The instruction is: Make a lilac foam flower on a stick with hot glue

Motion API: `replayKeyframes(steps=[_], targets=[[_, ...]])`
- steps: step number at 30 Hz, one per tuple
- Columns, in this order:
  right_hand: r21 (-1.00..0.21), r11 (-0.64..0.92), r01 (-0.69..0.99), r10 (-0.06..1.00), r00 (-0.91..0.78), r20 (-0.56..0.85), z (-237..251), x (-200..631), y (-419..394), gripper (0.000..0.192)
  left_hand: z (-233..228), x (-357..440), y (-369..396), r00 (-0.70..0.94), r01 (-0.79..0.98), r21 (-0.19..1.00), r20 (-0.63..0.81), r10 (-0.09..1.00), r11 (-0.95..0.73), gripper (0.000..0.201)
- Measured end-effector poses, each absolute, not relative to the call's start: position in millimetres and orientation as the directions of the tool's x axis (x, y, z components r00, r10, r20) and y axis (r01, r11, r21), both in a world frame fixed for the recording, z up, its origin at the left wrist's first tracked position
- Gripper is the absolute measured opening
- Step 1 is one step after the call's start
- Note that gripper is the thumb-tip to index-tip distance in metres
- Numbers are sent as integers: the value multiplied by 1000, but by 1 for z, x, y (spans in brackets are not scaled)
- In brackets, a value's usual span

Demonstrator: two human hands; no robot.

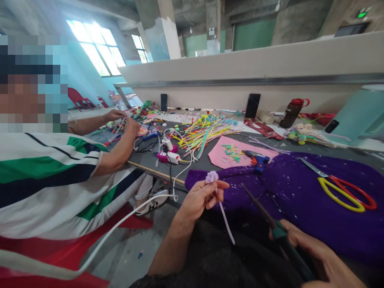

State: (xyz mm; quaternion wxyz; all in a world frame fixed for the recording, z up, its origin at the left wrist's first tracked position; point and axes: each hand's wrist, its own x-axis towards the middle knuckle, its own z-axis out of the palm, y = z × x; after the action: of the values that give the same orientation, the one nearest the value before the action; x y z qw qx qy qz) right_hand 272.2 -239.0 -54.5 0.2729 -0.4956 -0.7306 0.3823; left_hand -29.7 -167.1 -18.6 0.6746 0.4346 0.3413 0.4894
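In my left hand (pixel 204 197) a lilac pipe-cleaner flower (pixel 212 177) is pinched between the fingers. Its ruffled head points up and its thin stem (pixel 226 224) hangs down below. My right hand (pixel 315 248) is wrapped round a long pointed tool (pixel 280 234), which looks like a soldering iron, with a dark handle, a green collar and a thin shaft. The shaft's tip is aimed up and left toward the flower, apart from it. Right of both hands, large scissors (pixel 342 188) with red and yellow handles lie on purple cloth (pixel 312 228).
A blue glue gun (pixel 260 161) rests at a pink sheet (pixel 217 154) bearing small clippings. Behind are many coloured pipe cleaners (pixel 207 132), a power strip (pixel 168 157) with cables, a phone (pixel 252 105) and a bottle (pixel 292 113). A co-worker (pixel 111 156) sits at left. A white cable (pixel 120 226) crosses low.
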Motion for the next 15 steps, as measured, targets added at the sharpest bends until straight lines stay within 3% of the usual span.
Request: replayKeyframes(steps=[3, 7, 11, 15], targets=[[-810, 203, 550, 927, -375, -22, -58, 272, -238, 51, -19, -27, -167, 292, -329, 932, -51, 955, 150, 31], [-848, 229, 478, 851, -521, -64, -43, 270, -232, 38, -19, -22, -167, 287, -276, 953, -42, 957, 124, 31], [-883, 301, 360, 801, -598, 29, -23, 269, -221, 29, -14, -13, -168, 288, -197, 978, -12, 957, 72, 29], [-847, 397, 354, 789, -603, 118, -24, 271, -218, 22, -8, -2, -171, 270, -32, 999, -15, 963, 24, 29]])
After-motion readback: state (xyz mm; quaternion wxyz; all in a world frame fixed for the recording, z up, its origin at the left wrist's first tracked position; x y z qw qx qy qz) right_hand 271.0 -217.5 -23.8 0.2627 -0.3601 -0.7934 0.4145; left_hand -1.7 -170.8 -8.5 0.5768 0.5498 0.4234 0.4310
